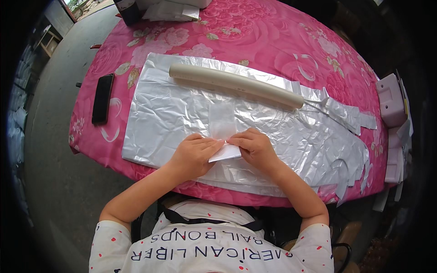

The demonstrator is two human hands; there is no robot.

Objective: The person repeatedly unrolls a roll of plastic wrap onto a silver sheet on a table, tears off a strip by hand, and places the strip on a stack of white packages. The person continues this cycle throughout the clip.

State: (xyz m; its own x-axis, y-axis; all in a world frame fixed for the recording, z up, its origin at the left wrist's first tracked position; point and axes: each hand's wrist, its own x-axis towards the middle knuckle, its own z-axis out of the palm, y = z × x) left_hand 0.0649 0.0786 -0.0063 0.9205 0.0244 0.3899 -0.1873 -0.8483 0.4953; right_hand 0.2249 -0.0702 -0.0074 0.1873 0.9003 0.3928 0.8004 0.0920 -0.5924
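Observation:
My left hand [196, 154] and my right hand [256, 148] meet near the middle of a stack of silvery-white plastic bags [164, 113]. Their fingertips are closed on the edge of a small white folded sheet [225, 154], one hand at each side. Beyond my fingers, a translucent whitish strip [221, 119] lies flat on the plastic; whether it joins the sheet is hidden by my fingertips. Across the far part of the stack rests a long cream-coloured tube [234, 85], slanting down to the right.
A pink flowered cloth [273, 29] covers the table. To the left lies a black phone [103, 99]. White papers [171, 11] and a dark container [129, 11] stand at the far left. Pale pink blocks [390, 101] line the right edge, and loose plastic strips [341, 182] hang near it.

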